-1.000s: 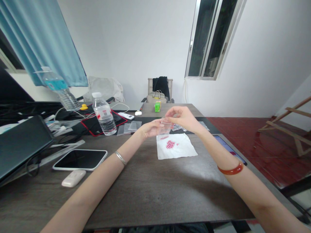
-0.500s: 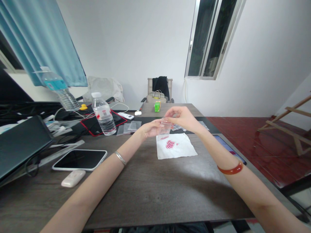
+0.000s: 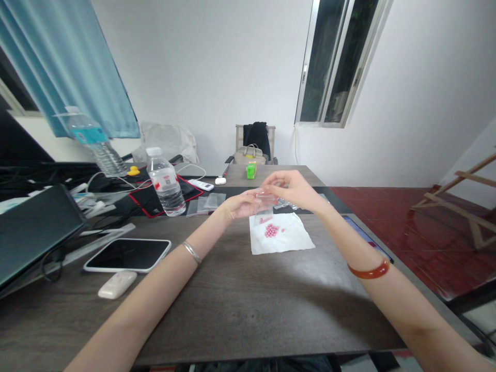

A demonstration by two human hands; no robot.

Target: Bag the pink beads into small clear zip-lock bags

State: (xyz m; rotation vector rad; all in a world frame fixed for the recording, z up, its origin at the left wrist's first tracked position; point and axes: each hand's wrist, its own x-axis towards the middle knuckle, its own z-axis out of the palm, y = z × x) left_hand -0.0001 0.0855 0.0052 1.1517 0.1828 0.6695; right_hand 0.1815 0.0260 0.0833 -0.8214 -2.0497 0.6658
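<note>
A small clear zip bag (image 3: 264,213) hangs upright between my hands, with a few pink beads low inside it. My left hand (image 3: 245,203) is closed on the bag's left upper edge. My right hand (image 3: 290,187) pinches along the top of the same bag; its fingertips partly hide the opening. Just below lies a white paper napkin (image 3: 293,243) on the table. On the napkin rests a cluster of pink beads (image 3: 272,230), with a single bead a little to its right.
Left stand a water bottle (image 3: 166,183), a phone (image 3: 127,255), a white earbud case (image 3: 117,284) and a dark laptop (image 3: 39,232). Flat clear bags (image 3: 205,203) lie behind my left hand. A green box (image 3: 251,170) stands farther back. A tablet (image 3: 366,237) lies under my right forearm.
The bag's lower part has shifted slightly to the right, and the pink beads in it show differently. Both hands stay almost in place, still holding its top.
</note>
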